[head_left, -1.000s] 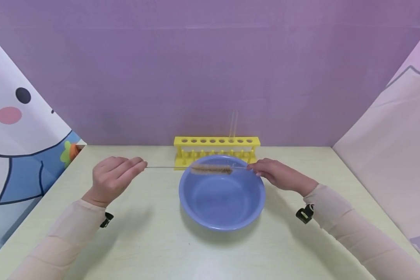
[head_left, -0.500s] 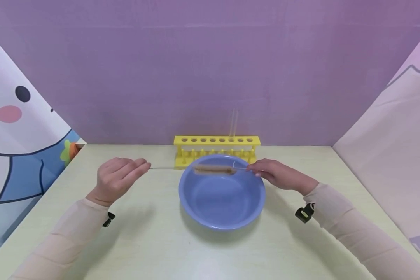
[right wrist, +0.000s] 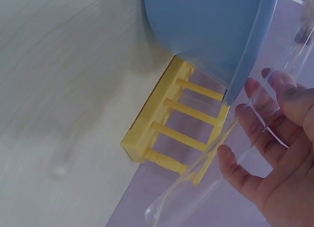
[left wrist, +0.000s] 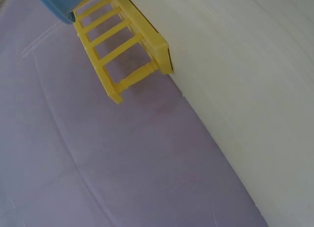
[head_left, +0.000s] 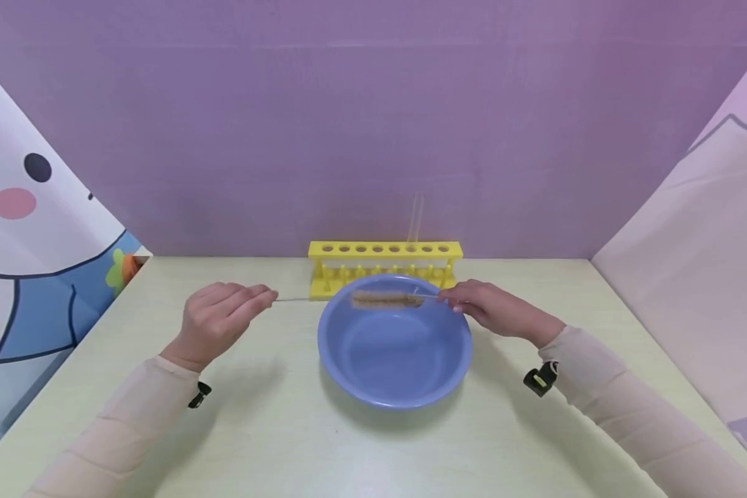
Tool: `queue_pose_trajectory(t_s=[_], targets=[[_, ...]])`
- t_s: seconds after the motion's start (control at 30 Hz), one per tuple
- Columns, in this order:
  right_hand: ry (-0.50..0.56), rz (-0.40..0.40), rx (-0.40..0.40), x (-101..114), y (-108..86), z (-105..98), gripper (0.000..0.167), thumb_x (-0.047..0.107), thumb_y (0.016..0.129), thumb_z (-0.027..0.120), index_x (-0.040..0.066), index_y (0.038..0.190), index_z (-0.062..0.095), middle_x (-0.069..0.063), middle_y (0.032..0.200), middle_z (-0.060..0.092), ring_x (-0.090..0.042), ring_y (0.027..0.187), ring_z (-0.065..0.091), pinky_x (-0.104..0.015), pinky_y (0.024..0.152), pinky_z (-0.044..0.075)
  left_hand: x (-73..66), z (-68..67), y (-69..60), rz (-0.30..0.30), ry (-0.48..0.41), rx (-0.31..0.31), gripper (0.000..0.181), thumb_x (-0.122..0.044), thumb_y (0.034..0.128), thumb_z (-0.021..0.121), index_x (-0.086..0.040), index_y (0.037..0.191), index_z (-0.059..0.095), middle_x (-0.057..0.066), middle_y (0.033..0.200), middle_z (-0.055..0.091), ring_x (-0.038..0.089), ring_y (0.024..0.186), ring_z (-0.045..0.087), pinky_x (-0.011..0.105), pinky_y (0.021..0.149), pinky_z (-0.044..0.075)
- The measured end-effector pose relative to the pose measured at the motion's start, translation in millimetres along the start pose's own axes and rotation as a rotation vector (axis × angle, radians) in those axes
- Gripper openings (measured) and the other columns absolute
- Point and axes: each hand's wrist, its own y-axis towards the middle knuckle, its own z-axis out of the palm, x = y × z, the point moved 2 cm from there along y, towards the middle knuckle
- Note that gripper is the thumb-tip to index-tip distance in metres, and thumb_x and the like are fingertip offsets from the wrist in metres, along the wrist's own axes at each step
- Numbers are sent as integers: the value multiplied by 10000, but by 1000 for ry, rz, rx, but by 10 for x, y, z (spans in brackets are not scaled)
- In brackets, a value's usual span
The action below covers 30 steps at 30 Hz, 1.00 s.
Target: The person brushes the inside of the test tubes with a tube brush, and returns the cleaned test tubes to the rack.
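My left hand (head_left: 220, 321) pinches the thin wire handle of a test tube brush (head_left: 380, 299), with its tan bristles lying level over the back of a blue basin (head_left: 392, 360). My right hand (head_left: 494, 308) holds a clear test tube (right wrist: 189, 190) between thumb and fingers. In the right wrist view, the bristles' dark end shows at the upper part of the tube; blur and glare obscure how far inside it sits. The tube's rounded end extends past the right hand (right wrist: 274, 133). The left wrist view shows neither the left hand nor the brush.
Behind the basin stands a yellow test tube rack (head_left: 380, 247), against the purple backdrop (head_left: 373, 124). One clear test tube (head_left: 416, 218) stands upright in it, toward the right. Everything rests on a pale wooden table (head_left: 274, 429), with printed cloth at both sides.
My left hand has shifted to the right, carrying the brush toward the tube; the bristle end now overlaps the tube's near end. My right hand has stayed almost in place.
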Motion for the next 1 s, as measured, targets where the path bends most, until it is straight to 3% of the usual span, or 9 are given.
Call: queue_pose_trajectory(t_s=[0.23, 0.47, 0.6, 0.73, 0.83, 0.97, 1.0], targets=[[-2, 14, -12, -19, -1, 25, 271, -52, 875, 591, -37, 1144, 619, -116, 1070, 657, -279, 1049, 586, -453, 898, 464, -2, 42, -67, -34, -15, 83, 205, -36, 929, 556, -39, 807, 721, 46, 693, 689, 181, 498, 577, 328, 431, 458], [-12, 35, -23, -25, -1, 51, 266, -40, 877, 598, -19, 1140, 632, -101, 1093, 658, -265, 1032, 583, -448, 887, 465, 8, 33, -112, -96, -26, 275, 288, -7, 953, 428, -81, 894, 700, 15, 769, 710, 160, 510, 590, 311, 454, 476], [-19, 46, -32, -12, 2, 55, 227, -41, 875, 601, 1, 1091, 652, -114, 1125, 654, -282, 1049, 578, -454, 899, 458, 1, 40, -111, -128, -50, 316, 330, -31, 967, 372, -89, 908, 692, 9, 797, 718, 160, 525, 609, 303, 448, 468], [-29, 67, -34, -2, 4, 54, 265, -27, 885, 594, 11, 1143, 639, -108, 1145, 646, -268, 1047, 574, -445, 899, 461, -2, 41, -107, -178, -71, 353, 319, -39, 958, 381, -105, 915, 690, -14, 798, 718, 141, 518, 598, 278, 438, 445], [-35, 89, -31, 5, 6, 51, 308, -4, 893, 593, 16, 1199, 616, -101, 1151, 643, -250, 1047, 569, -431, 901, 464, -4, 32, -100, -234, -92, 396, 242, 57, 849, 548, -114, 935, 696, -18, 805, 720, 135, 548, 617, 273, 452, 451], [-41, 116, -37, 19, 4, 57, 302, 6, 891, 602, 21, 1192, 622, -96, 1139, 646, -247, 1045, 567, -424, 901, 470, -12, 30, -97, -323, -126, 470, 389, 146, 662, 706, -110, 955, 713, -6, 839, 726, 133, 628, 661, 280, 502, 490], [-41, 120, -39, 23, 3, 62, 297, 6, 890, 604, 21, 1185, 625, -94, 1133, 647, -248, 1042, 567, -424, 898, 473, -14, 31, -95, -347, -133, 490, 376, 135, 666, 718, -108, 954, 717, -2, 850, 727, 134, 652, 672, 282, 516, 498]])
